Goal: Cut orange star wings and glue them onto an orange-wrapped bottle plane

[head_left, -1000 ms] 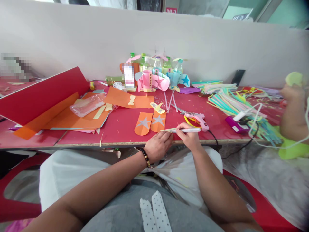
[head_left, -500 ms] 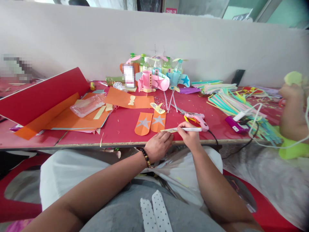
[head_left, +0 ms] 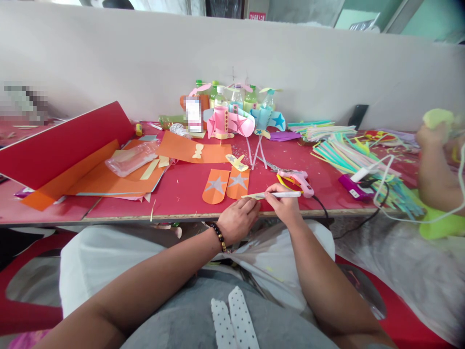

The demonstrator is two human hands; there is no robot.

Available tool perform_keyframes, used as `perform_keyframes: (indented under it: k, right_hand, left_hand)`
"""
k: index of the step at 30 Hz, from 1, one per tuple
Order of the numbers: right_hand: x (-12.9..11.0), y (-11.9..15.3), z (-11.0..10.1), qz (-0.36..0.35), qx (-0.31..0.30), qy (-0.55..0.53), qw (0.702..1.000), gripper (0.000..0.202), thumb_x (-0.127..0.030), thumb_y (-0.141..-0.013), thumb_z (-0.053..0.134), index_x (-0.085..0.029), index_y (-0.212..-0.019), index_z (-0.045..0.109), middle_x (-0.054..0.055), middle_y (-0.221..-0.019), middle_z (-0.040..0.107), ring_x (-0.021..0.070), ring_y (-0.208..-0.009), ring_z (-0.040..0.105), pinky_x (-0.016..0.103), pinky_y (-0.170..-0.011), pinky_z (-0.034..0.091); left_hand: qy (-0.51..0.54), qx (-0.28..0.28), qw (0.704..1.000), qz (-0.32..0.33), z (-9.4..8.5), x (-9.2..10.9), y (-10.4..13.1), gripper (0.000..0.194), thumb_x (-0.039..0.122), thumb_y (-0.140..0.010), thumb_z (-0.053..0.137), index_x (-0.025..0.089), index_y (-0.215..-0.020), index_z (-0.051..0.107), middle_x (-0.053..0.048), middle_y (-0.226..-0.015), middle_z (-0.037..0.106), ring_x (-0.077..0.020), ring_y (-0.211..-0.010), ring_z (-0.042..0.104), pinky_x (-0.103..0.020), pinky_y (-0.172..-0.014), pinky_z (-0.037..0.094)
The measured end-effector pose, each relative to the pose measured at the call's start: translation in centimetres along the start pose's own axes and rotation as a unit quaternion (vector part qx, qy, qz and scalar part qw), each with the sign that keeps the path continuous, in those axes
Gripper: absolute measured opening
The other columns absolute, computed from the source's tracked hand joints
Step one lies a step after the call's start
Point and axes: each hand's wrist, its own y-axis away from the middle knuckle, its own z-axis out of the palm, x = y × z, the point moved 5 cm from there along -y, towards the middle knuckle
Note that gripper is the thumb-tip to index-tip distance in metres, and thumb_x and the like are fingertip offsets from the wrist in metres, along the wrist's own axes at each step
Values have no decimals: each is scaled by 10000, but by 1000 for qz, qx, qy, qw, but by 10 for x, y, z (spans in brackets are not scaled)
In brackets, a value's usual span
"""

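Head cam: your L hand (head_left: pixel 240 218) lies flat near the table's (head_left: pixel 119 217) front edge, fingers together, prob. steadying the pale paper strip (head_left: pixel 258 196); can't tell if it grips anything. Your R hand (head_left: pixel 284 203) pinches a slim, smooth white pen (head_left: pixel 286 194), thumb and fingers closed on it, tip over the strip, likely for control. Strip's just right of two round-ended orange card pieces (head_left: pixel 215 186) w/ grey stars; pink glue gun (head_left: pixel 298 178), hard plastic, sits just behind the pen.

Craft workshop: shared red worktable (head_left: pixel 185 186), glue gun (head_left: pixel 298 180)
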Motion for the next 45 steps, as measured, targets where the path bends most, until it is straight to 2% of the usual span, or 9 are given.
perform_keyframes:
  k: [5,12,23,45]
  right_hand:
    - [1,0,-2,8,17,6,1000,102,-249,-815,572,-188,-736,591,-10,-642,583,129,-568,518,253,-562,399]
    - [2,-1,0,3,6,10,1000,102,-245,-818,565,-194,-733,589,-8,-636,586,134,-574,522,256,-567,404]
    - [2,1,-5,24,40,0,999,102,-237,-789,577,-192,-697,573,-32,-568,518,117,-512,455,251,-503,360]
    - [-4,2,-3,10,12,-13,1000,95,-220,-784,554,-199,-692,552,-16,-613,545,136,-570,501,262,-553,394]
  left_hand:
    - [-6,-4,1000,1,0,0,0,386,271,-975,407,88,-1312,459,-141,-1237,551,-261,-1155,505,-410,-1003,463]
    - [-4,-1,1000,-1,0,0,0,385,267,-974,413,92,-1314,454,-141,-1238,551,-258,-1159,507,-412,-1002,462]
    - [-5,2,1000,-2,-2,1,0,368,269,-975,407,108,-1301,464,-132,-1225,553,-255,-1143,519,-410,-992,470]
    - [-3,1,1000,0,-1,1,0,378,263,-975,396,102,-1311,465,-136,-1239,549,-261,-1160,511,-413,-1005,463]
